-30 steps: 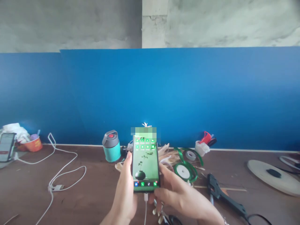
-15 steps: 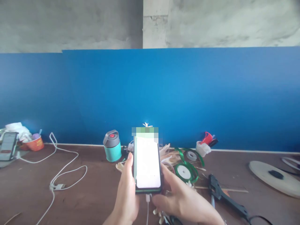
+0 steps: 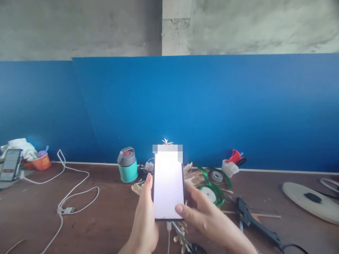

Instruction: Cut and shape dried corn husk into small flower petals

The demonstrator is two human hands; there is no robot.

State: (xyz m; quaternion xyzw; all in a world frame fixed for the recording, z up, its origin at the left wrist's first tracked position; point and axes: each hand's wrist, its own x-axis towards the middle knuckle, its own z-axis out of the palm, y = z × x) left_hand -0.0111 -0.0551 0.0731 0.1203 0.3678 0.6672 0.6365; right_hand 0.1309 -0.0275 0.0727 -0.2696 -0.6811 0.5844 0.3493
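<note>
A smartphone [image 3: 168,187] with a bright, nearly white screen stands tilted up in front of me, its top edge blurred out. My left hand [image 3: 144,215] grips it along the left side, thumb on the edge. My right hand [image 3: 202,210] is at the lower right corner, its thumb over the screen and its fingers behind the phone's right side, partly hidden. A white charging cable [image 3: 168,234] runs down from the phone's bottom. Scissors [image 3: 194,247] and pale dried husk pieces [image 3: 180,238] lie below the phone.
Behind the phone stands a turquoise jar with a grey lid [image 3: 127,169]. To the right are a green ribbon spool [image 3: 209,194], a glue gun [image 3: 254,222], a round board [image 3: 293,192] and a white cup [image 3: 229,168]. Another phone [image 3: 11,164] and a white cable [image 3: 60,211] lie left.
My right thumb has moved from below the phone up onto the lower right of the screen. The screen's display has changed, losing its green band. The phone has shifted slightly right.
</note>
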